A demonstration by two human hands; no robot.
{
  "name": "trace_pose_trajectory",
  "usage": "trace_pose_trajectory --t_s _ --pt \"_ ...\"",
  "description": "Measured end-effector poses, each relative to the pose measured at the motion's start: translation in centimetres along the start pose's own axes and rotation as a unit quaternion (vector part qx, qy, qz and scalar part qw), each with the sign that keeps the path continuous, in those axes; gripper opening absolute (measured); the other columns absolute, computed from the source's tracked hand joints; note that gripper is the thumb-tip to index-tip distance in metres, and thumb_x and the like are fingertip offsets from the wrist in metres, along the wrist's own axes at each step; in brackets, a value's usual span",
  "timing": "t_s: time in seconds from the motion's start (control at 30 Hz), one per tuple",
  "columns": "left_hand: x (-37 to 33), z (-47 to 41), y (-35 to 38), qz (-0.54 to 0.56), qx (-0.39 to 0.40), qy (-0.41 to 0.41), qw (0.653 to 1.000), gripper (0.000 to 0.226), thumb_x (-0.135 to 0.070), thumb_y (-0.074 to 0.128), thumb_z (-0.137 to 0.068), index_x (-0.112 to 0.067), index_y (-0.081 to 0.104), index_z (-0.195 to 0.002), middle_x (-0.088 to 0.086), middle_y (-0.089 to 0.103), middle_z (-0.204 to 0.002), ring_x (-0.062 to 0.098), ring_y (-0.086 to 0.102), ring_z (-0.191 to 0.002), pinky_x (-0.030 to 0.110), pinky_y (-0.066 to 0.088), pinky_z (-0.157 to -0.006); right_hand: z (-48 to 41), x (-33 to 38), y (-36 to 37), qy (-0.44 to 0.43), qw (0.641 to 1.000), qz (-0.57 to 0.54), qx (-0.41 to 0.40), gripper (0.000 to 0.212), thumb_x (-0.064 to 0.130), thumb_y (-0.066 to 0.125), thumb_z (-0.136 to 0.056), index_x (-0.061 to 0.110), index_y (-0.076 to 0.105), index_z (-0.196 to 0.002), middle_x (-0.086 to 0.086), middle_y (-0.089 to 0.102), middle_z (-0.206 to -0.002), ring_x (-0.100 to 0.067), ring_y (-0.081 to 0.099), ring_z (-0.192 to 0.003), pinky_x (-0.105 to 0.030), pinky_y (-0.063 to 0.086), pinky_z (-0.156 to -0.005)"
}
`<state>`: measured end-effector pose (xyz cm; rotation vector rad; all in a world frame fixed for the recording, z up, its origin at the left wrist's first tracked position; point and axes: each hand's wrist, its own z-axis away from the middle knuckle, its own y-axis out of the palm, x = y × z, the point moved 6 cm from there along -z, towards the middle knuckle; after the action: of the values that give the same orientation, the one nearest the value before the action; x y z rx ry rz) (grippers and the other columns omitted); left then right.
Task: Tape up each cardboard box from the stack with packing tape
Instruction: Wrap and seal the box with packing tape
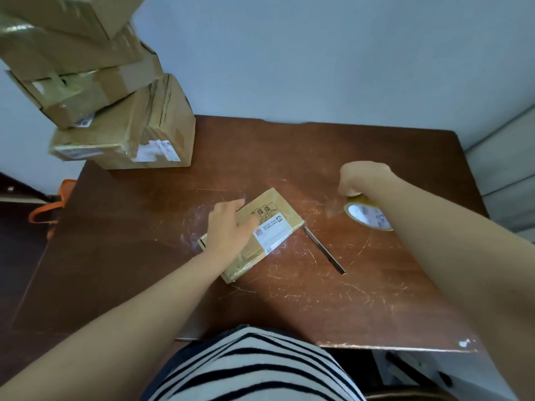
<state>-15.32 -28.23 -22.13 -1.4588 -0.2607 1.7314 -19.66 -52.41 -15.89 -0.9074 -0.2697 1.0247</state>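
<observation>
One small box [275, 205] lies mid-tabletop [289, 299] under the left hand [228, 227], its fingers straight. The right hand [359, 179] curls its fingers round the tape roll [367, 217]. No strip looks drawn, and the stack [121, 123] likely waits.

Hand poses: left hand [228, 227] laid palm-down, fingers straight (thumb spread apart); right hand [359, 179] fisted, gripping the tape roll [369, 217] from above.

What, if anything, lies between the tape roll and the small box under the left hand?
Nothing visible: bare table separates the tape roll in the right hand from the small box. A metal tool lies flat at the box's corner, beside that path.
</observation>
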Motion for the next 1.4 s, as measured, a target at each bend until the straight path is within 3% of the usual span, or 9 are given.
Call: trace_pose_trajectory --t_s 0.07,0.17,0.3,0.4,0.7,0.83,1.07,1.17,1.4 --pt "-0.7 -0.1 0.9 0.132 0.046 -0.062 0.988 0.012 -0.022 0.054 -0.091 -0.016 0.06 -0.099 0.002 0.055 -0.1 0.016 0.05 -0.09 0.027 0.038 -0.077 0.8 0.4 -1.5 -0.01 0.999 0.02 -0.049 0.014 0.012 0.048 -0.086 0.017 0.052 -0.073 0.0 0.052 -0.076 -0.023 0.054 -0.077 -0.034 0.039 -0.068" --pt "-1.5 0.3 3.0 0.305 0.14 -0.194 0.922 0.018 -0.014 0.048 -0.093 -0.003 0.062 -0.096 0.011 0.064 -0.09 0.015 0.052 -0.07 0.024 0.038 -0.055 2.9 0.9 -3.9 -0.025 0.995 -0.013 -0.093 0.015 0.012 0.05 -0.085 0.016 0.05 -0.07 -0.001 0.051 -0.073 -0.018 0.047 -0.063 -0.033 0.037 -0.065" --pt "-3.5 1.8 4.4 0.474 0.263 -0.295 0.787 0.038 -0.029 0.045 -0.095 0.006 0.058 -0.092 0.021 0.063 -0.099 0.023 0.059 -0.088 0.023 0.044 -0.062 5.1 2.1 -4.7 -0.054 0.987 -0.11 -0.106 0.011 0.015 0.056 -0.081 0.009 0.063 -0.076 -0.004 0.056 -0.07 -0.02 0.051 -0.061 -0.029 0.04 -0.06" --pt "-3.6 1.5 3.9 0.549 0.252 -0.308 0.735 0.053 -0.037 0.054 -0.091 0.012 0.057 -0.109 0.022 0.061 -0.095 0.024 0.061 -0.082 0.022 0.051 -0.064 5.7 3.6 -3.6 -0.068 0.982 -0.142 -0.103 0.019 0.017 0.06 -0.078 0.006 0.072 -0.089 -0.012 0.068 -0.083 -0.025 0.059 -0.069 -0.034 0.053 -0.069" --pt "1.9 -1.5 -1.1 0.48 0.123 -0.243 0.834 0.006 -0.005 0.07 -0.085 -0.003 0.065 -0.081 0.005 0.065 -0.067 0.009 0.059 -0.06 0.017 0.05 -0.056 8.3 8.0 1.6 -0.083 0.937 -0.339 -0.017 0.033 0.046 0.066 -0.084 0.015 0.072 -0.093 -0.001 0.068 -0.089 -0.012 0.059 -0.074 -0.027 0.048 -0.066" --pt "4.7 -2.7 -3.2 0.402 0.097 -0.227 0.882 0.013 -0.01 0.069 -0.087 -0.006 0.066 -0.075 0.004 0.062 -0.067 0.01 0.049 -0.054 0.021 0.04 -0.053 9.1 9.9 6.2 -0.114 0.806 -0.579 0.048 0.063 0.035 0.074 -0.079 0.04 0.047 -0.136 0.007 0.068 -0.113 -0.015 0.066 -0.1 -0.03 0.05 -0.092" --pt "8.3 -4.1 -5.2 0.318 0.057 -0.229 0.918 0.01 -0.01 0.074 -0.082 -0.004 0.067 -0.078 0.004 0.063 -0.066 0.01 0.045 -0.051 0.02 0.036 -0.046 10.7 11.6 11.1 -0.186 0.616 -0.765 0.036 0.034 0.022 0.072 -0.08 0.033 0.069 -0.113 0.001 0.069 -0.114 -0.018 0.066 -0.098 -0.026 0.051 -0.082" --pt "9.1 -4.5 -5.8 0.298 0.037 -0.235 0.925 0.012 -0.01 0.076 -0.08 -0.001 0.068 -0.084 0.006 0.065 -0.069 0.009 0.045 -0.052 0.02 0.036 -0.046 11.0 11.8 11.8 -0.175 0.644 -0.744 -0.025 0.015 0.02 0.068 -0.082 0.022 0.071 -0.096 0.0 0.071 -0.091 -0.014 0.064 -0.078 -0.022 0.051 -0.064" --pt "10.4 -3.5 -4.8 0.25 0.042 -0.219 0.942 0.009 -0.012 0.075 -0.082 -0.006 0.069 -0.079 0.006 0.066 -0.074 0.012 0.046 -0.058 0.022 0.039 -0.053 11.4 11.2 13.3 -0.125 0.805 -0.579 -0.039 0.008 0.028 0.072 -0.084 0.024 0.078 -0.086 0.01 0.074 -0.081 -0.004 0.068 -0.077 -0.013 0.05 -0.068"
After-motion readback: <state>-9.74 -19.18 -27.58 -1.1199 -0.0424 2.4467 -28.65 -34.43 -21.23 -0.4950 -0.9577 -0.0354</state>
